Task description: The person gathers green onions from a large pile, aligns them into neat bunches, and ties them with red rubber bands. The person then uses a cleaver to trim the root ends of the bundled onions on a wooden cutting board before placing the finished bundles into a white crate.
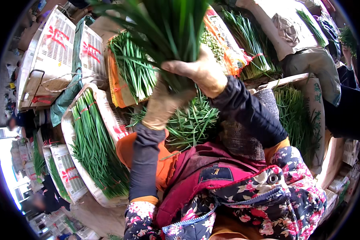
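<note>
A thick bunch of green garlic chives (174, 33) is held up before me, its leaves fanning away toward the top edge. My right hand (205, 72) is wrapped around its lower part, thumb across the front. Lower down, my left hand (163, 102) closes about the butt end; motion blurs its fingers. Both hands appear to be in thin tan gloves. Beneath them, loose chive leaves (192, 123) lie heaped by my lap.
At left, a white plastic crate (66, 120) holds banded chives (93, 144). Upright crates (52, 45) with red markings stand beyond. Ahead lie bundled stalks (135, 66) on orange sacking. On the right, another crate holds greens (294, 120); a dark-clothed person's leg (343, 114) is close by.
</note>
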`<action>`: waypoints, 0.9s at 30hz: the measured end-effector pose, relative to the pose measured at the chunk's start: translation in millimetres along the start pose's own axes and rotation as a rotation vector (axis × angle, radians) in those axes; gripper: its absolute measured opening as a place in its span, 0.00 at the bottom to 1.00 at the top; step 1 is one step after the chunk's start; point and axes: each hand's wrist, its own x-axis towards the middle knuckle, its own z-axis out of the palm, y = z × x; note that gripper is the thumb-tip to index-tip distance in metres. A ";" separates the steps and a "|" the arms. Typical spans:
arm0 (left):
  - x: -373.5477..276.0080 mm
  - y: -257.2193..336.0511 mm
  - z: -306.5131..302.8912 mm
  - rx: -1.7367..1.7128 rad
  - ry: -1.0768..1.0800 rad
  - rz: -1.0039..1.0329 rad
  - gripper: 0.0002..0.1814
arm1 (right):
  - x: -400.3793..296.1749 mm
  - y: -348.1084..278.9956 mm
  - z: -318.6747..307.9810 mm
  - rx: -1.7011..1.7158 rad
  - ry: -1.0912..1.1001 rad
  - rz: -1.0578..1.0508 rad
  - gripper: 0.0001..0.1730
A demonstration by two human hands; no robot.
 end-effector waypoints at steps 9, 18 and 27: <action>39.2 -47.2 -36.2 -0.222 0.208 -0.058 0.34 | 58.3 74.5 -20.5 -0.531 -0.211 -0.173 0.41; 24.9 -1.7 -31.8 0.138 0.470 0.218 0.24 | 48.0 56.4 -6.0 -0.855 -0.396 -0.399 0.20; -49.4 38.7 -32.8 -0.371 0.753 0.334 0.34 | -13.2 48.9 32.6 -0.714 -0.719 -0.035 0.50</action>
